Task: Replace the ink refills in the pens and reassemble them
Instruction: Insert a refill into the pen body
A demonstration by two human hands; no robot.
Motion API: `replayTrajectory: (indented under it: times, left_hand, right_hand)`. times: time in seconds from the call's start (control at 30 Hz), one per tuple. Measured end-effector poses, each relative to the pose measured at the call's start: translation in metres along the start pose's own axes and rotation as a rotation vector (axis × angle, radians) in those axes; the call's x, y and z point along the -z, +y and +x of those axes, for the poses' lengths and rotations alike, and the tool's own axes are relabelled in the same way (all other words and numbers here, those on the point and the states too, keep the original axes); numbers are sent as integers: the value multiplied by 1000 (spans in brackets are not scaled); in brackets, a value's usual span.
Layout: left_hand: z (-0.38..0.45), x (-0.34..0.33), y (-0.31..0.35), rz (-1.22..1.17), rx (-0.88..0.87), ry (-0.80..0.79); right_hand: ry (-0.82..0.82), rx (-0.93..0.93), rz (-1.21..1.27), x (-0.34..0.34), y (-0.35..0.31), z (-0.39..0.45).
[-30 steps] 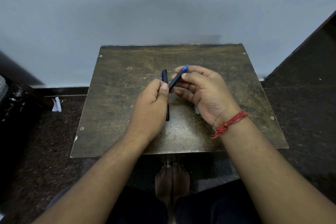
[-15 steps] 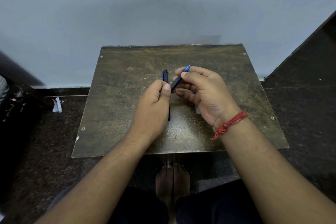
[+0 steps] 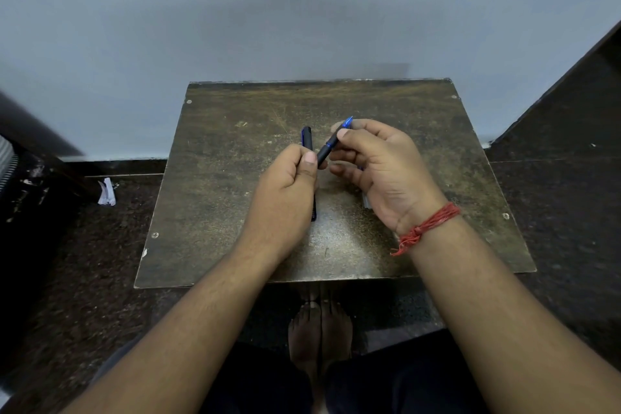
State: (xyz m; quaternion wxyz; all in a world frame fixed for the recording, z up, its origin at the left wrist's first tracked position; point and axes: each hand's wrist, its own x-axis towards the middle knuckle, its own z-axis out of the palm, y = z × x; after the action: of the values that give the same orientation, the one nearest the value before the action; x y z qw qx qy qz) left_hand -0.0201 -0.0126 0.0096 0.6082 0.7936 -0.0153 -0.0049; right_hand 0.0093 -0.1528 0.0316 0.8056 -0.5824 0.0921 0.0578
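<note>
Pen axis: held pen (image 3: 331, 145) diagonal, blue tip up and away to the right, dark rear end down toward left thumb.
Left grip: left hand (image 3: 285, 185) curled, thumb pinching lower end of held pen.
Right grip: right hand (image 3: 379, 165) with thumb and forefinger pinching blue tip section.
Key relation: both hands on one axis, opposite ends, above desk (image 3: 420, 118); likely twist or push along that line to seat front section.
Second pen: spare pen (image 3: 306, 138) flat on desk, long axis front-to-back, partly under left hand.
Containers: none visible.
Other: pale object (image 3: 366, 202) under right palm, unidentifiable.
</note>
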Motion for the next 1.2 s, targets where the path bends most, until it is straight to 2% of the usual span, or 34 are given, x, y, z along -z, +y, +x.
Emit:
replayTrajectory:
  times: [0.17,0.37,0.67,0.93,1.2]
  left_hand:
    - [1,0,0,4,3,4]
    - [1,0,-2,15,4,7]
    - [1,0,-2,-39,10,-12]
    - [2,0,-3,0,2,4]
    - [1,0,-2,-4,9,-3]
  right_hand:
    - [-6,-22,56,0,-2,0]
    - [68,9,-50,-1,2,0]
    - [-2,-18,46,1,-3,0]
    - [65,22,-106,0,2,-1]
    - [13,-19,40,1,-4,-1]
